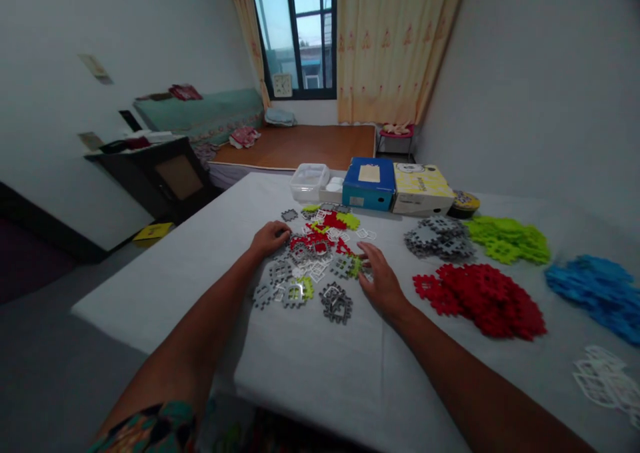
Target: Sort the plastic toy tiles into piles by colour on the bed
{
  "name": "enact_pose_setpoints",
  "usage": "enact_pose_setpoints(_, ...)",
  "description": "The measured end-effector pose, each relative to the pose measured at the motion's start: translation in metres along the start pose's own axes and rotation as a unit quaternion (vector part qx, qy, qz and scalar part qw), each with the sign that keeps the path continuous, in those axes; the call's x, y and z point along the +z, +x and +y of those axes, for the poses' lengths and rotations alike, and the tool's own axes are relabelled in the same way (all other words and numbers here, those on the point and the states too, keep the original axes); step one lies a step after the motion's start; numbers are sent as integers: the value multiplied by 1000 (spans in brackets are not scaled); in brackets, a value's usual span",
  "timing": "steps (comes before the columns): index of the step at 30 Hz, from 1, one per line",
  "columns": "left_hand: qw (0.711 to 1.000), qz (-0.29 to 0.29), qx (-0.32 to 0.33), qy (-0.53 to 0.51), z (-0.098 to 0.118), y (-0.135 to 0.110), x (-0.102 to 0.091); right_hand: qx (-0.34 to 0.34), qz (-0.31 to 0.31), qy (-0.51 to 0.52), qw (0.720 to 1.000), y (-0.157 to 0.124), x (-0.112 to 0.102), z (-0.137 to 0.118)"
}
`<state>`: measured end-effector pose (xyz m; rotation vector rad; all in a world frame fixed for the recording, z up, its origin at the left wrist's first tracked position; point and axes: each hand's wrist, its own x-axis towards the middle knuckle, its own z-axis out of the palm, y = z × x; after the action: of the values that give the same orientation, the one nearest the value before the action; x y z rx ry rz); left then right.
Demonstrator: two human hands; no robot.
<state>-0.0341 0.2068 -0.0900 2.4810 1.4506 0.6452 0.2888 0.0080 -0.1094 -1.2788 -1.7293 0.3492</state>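
A loose mixed heap of plastic interlocking pieces lies on the white-covered table between my hands, with red pieces (319, 241), grey pieces (281, 271), white square frames (315, 270) and a few lime-green pieces (349, 221). My left hand (271, 238) rests at the heap's left edge, its fingers curled together; whatever they may hold is hidden. On the right side, my right hand (384, 281) has its fingers apart beside a lime-green piece (355, 266) and a grey piece (341, 265). Nearer to me lies a small stack of dark grey pieces (337, 304).
Sorted piles stand at the right: grey pile (440, 236), lime-green pile (510, 238), red pile (485, 300), blue pile (597, 293), white frame pile (607, 381). Behind are a clear plastic box (309, 182), blue box (369, 183), yellow-white box (421, 190) and round tin (465, 203).
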Motion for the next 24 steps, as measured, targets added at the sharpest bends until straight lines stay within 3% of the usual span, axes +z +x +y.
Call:
enact_pose_setpoints(6, 1000, -13, 10, 16, 9, -4, -6, -16, -17, -70, 997, -3, -1, 3)
enact_pose_setpoints(11, 997, -35, 61, 11, 15, -5, -9, -9, -58, -123, 991, -4, -3, -1)
enact_pose_setpoints(24, 987, -25, 54, -150, -4, -10, -7, 40, -25, -149, 988, 3, 0, -7)
